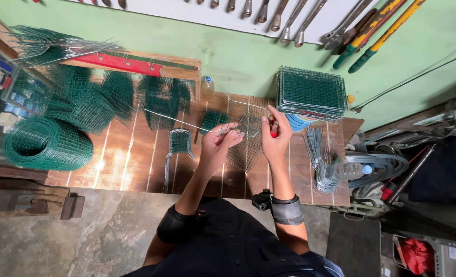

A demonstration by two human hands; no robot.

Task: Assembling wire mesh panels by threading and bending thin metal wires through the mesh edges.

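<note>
Looking down from the head camera, the nearest thing is the person's dark buttoned shirt point(228, 246), with a black band on the left elbow point(172, 225) and a grey strap with a small black device on the right wrist point(284, 208). Both forearms reach forward over a wooden workbench point(130, 159) of reddish planks.

The left hand point(219, 146) is clenched on a thin bare wire point(187, 123), pinching it between thumb and fingers; the wire runs away to the left across the bench. The right hand point(275, 138) is wrapped around red-handled pliers point(273, 128), whose nose points toward the wire end between the two hands. Just under and between the hands lies a flat piece of grey wire mesh point(246, 149), resting on the planks.

Left of the left hand a small bent wire frame with a green mesh panel point(179, 146) lies on the bench. To the right of the right hand sits a bundle of cut straight wires point(318, 154) and a clear plastic bottle with a blue cap point(351, 170).

Farther out, a stack of green mesh panels point(311, 93) stands beyond the right hand, a small bottle point(206, 87) beside the wall, and rolls of green wire mesh point(47, 143) fill the left side. On the green wall point(238, 51) hang wrenches point(284, 15) and long-handled cutters point(377, 31).
</note>
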